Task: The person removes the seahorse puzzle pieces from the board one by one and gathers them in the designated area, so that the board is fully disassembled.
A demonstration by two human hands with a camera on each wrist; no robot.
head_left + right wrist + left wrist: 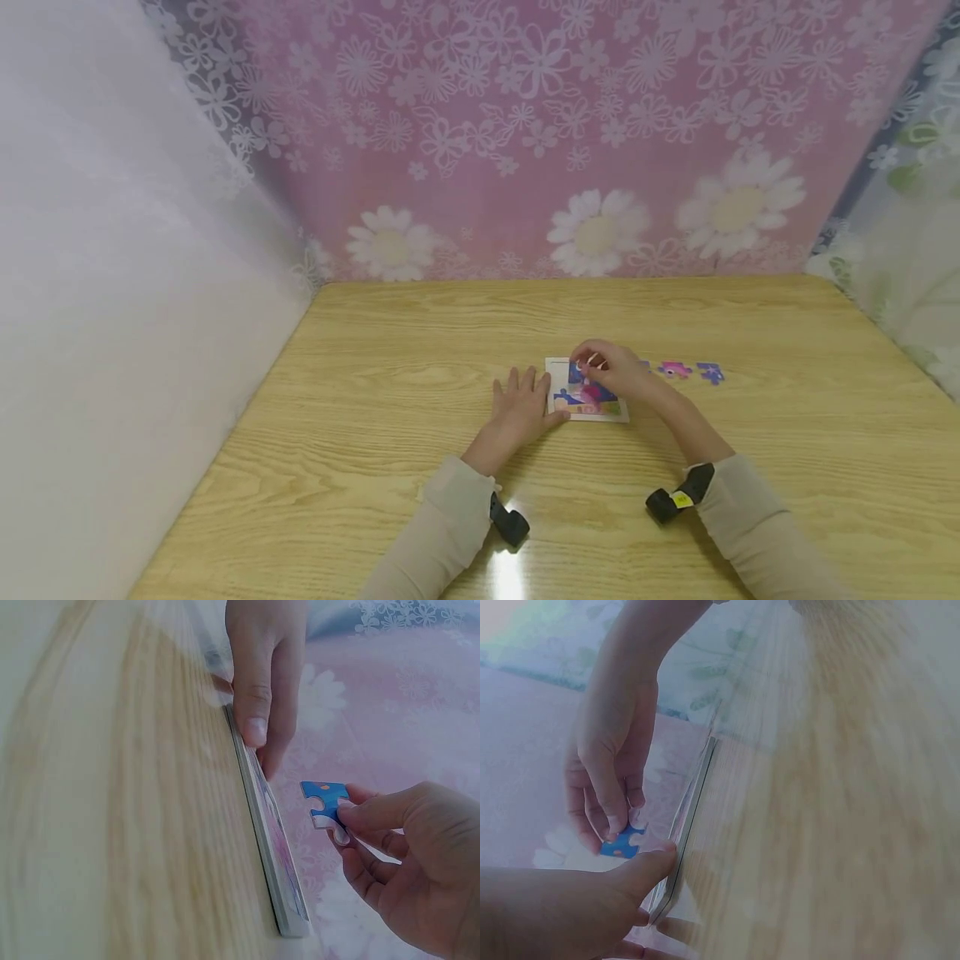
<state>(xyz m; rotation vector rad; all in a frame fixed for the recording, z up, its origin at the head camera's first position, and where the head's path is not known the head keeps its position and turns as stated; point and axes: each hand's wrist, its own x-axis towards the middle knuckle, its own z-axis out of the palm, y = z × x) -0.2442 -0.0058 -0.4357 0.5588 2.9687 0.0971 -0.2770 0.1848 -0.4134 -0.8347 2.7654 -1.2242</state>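
Observation:
A blue jigsaw piece with a white patch and an orange spot is pinched between thumb and fingers of my right hand, held just above the puzzle board. The white-framed puzzle board lies on the table, partly filled with blue, pink and sand-coloured pieces; its upper left part shows bare white. My left hand lies with fingers spread at the board's left side, its thumb resting on the front left edge of the frame. My right hand hides the board's upper right part.
To the right of the board lie a pink jigsaw piece and a blue-purple jigsaw piece, with another partly hidden behind my right hand. The wood-grain table meets a pink flowered curtain at the back.

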